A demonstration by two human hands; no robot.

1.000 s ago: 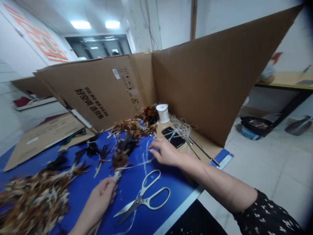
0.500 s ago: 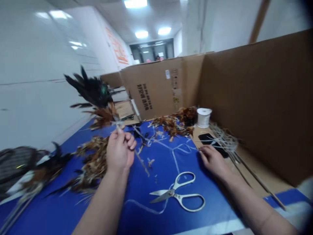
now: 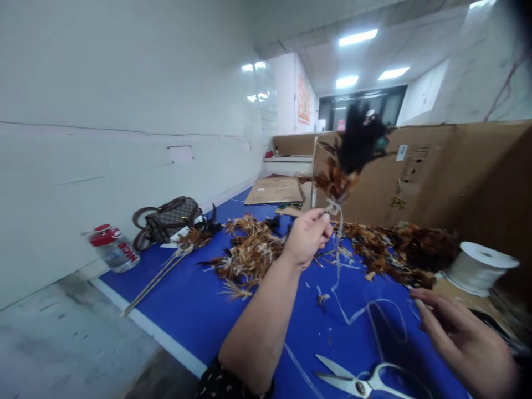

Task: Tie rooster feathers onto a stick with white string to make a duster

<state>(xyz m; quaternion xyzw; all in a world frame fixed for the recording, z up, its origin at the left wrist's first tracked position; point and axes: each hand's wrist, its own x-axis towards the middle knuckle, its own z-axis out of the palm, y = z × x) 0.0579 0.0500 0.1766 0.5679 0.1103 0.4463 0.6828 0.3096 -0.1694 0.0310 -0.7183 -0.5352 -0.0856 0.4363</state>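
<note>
My left hand (image 3: 310, 235) grips the lower end of a feather bundle (image 3: 353, 144), held upright above the table. Its dark, greenish-black feathers are blurred at the top, with orange-brown ones below. White ribbon (image 3: 337, 271) is wound at the bundle's base and trails in loose loops onto the blue table. At the right, my right hand (image 3: 461, 327) is closed in a pinch, with a thin pale bit of the ribbon at its fingertips. Scissors (image 3: 359, 387) lie with blades parted near the bottom edge, their handles partly cut off by the frame.
Piles of brown feathers (image 3: 253, 249) lie on the blue table (image 3: 183, 310). A white spool (image 3: 477, 269) stands at right before a cardboard wall (image 3: 449, 166). At left are a finished-looking feather bundle on sticks (image 3: 155, 282), a checked handbag (image 3: 174, 219) and a red-lidded jar (image 3: 112, 249).
The view has swung left, bringing the handbag and jar fully into sight. My left hand still holds the feather bundle, which now stands more upright. My right hand stays pinched near the spool.
</note>
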